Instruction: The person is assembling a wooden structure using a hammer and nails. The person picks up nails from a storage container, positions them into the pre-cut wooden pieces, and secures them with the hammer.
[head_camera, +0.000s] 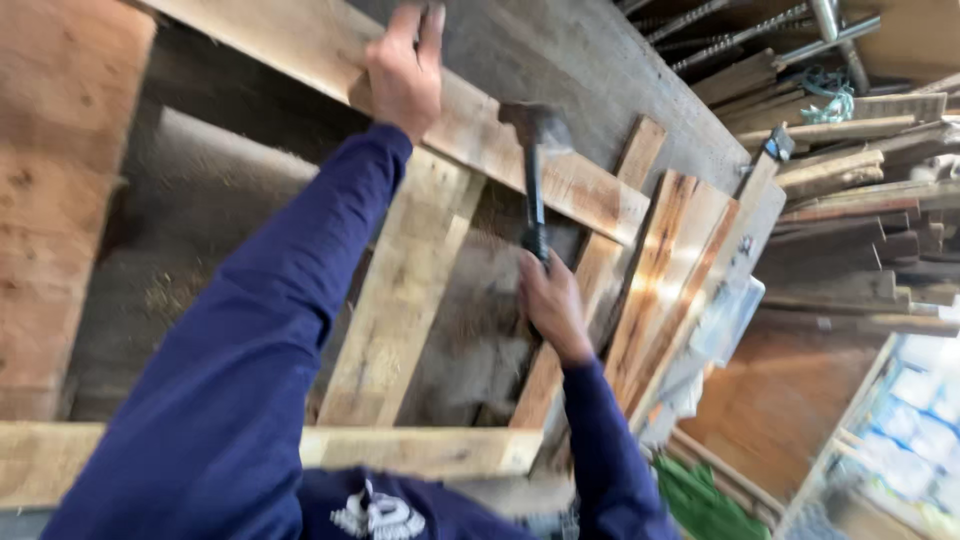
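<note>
My left hand (405, 68) grips the top edge of a long wooden plank (590, 190) that runs across a rough timber frame. In my right hand (550, 305) is a dark hammer (534, 160), its head raised against the plank just right of my left hand. The hammer head is blurred. An upright plank (400, 300) and another upright plank (585, 290) join the long plank to a lower crosspiece (440, 450). Both my sleeves are dark blue.
Several loose boards (680, 270) lean to the right of the frame. A stack of timber (860, 200) and metal rods (750, 30) lie at the upper right. A large board (50, 200) stands at the left. Green material (700, 500) lies low on the right.
</note>
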